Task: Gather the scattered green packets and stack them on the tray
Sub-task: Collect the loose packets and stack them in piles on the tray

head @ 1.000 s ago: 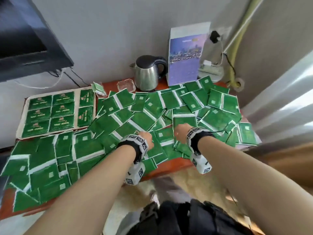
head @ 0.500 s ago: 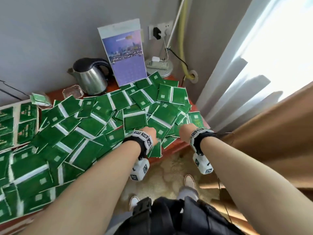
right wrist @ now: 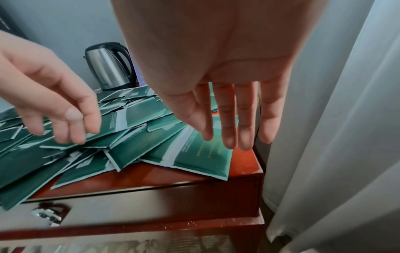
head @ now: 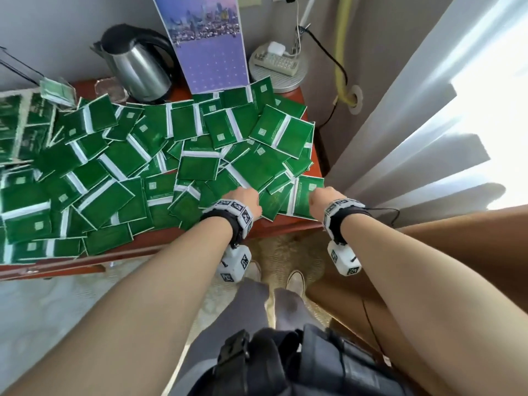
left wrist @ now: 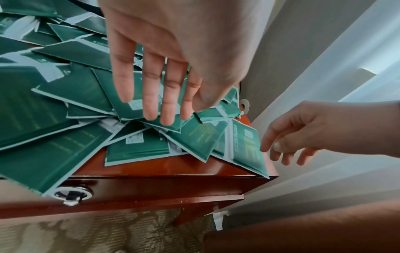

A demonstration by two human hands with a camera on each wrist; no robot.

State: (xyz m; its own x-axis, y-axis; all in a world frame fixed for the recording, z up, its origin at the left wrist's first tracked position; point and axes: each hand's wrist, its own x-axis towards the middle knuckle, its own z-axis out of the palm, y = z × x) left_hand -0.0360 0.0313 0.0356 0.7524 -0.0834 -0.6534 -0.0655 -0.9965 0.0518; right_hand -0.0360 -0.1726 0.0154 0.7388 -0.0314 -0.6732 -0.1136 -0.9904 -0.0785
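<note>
Many green packets (head: 197, 167) lie scattered and overlapping across the red-brown table (head: 274, 227). The tray (head: 17, 92), with packets laid in rows, shows at the far left edge of the head view. My left hand (left wrist: 164, 102) hovers with straight fingers over packets near the front right corner, holding nothing. My right hand (right wrist: 233, 123) hangs with relaxed fingers over the corner packet (right wrist: 201, 157), by its right edge. I cannot tell whether it touches the packet. In the head view the left hand (head: 245, 200) and right hand (head: 320, 195) are side by side.
A steel kettle (head: 137, 67), a standing calendar card (head: 208, 44) and a power strip (head: 277, 61) line the back. A white curtain (head: 414, 110) hangs just right of the table corner. A drawer handle (left wrist: 71, 195) sits under the front edge.
The head view has swung right, and the tray has slid to the left edge. Both hands moved right along the table front to the right corner, still holding nothing.
</note>
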